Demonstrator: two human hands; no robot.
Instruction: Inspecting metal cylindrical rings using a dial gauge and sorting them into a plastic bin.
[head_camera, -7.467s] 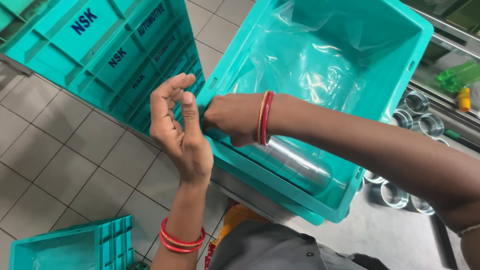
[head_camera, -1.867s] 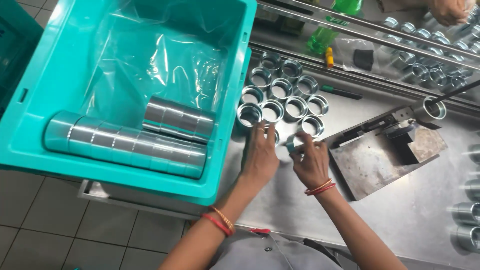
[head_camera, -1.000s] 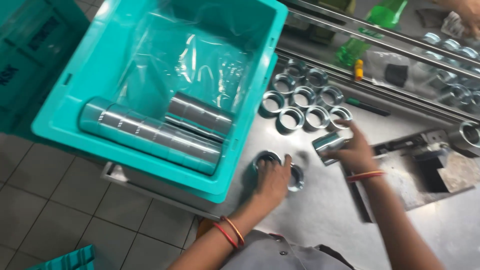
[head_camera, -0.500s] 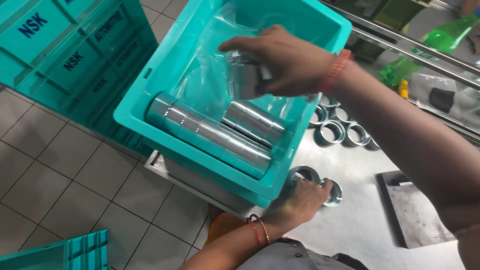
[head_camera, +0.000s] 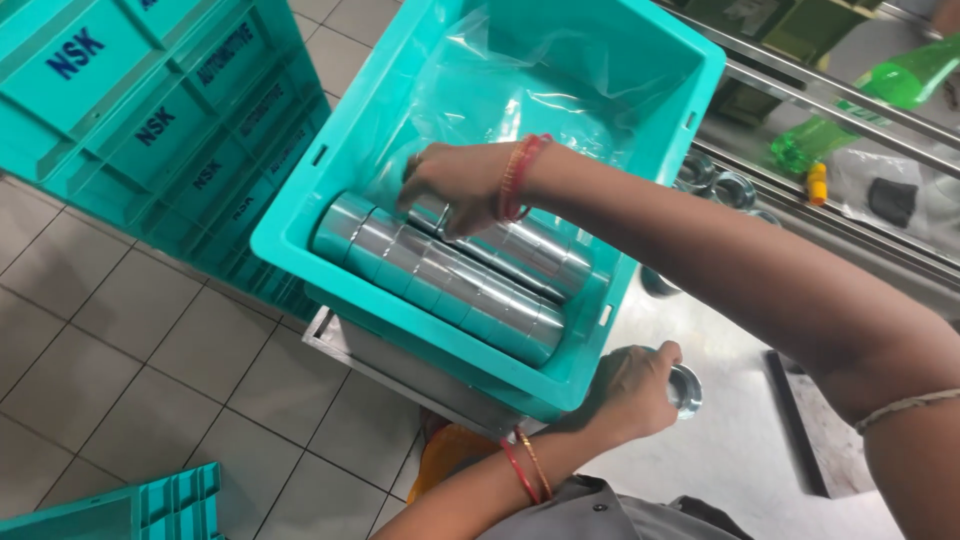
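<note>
Right hand is down inside the teal crate, fingers curled over a steel ring at the end of the shorter ring row. Grip looks closed on that ring, which sits directly under the palm.

Longer ring row lies just beside that hand, on the side toward the person, parallel to the shorter row and touching it. Clear plastic liner spreads out beyond the hand, along the crate's far side.

Left hand is outside the crate, just past its near corner, on the steel bench. It is wrapped around another steel ring, which pokes out at the fingertips. Can't tell if more than 1 ring is under it.

More loose rings sit on the bench beyond the crate, well apart from both hands. Green bottle lies further back.
</note>
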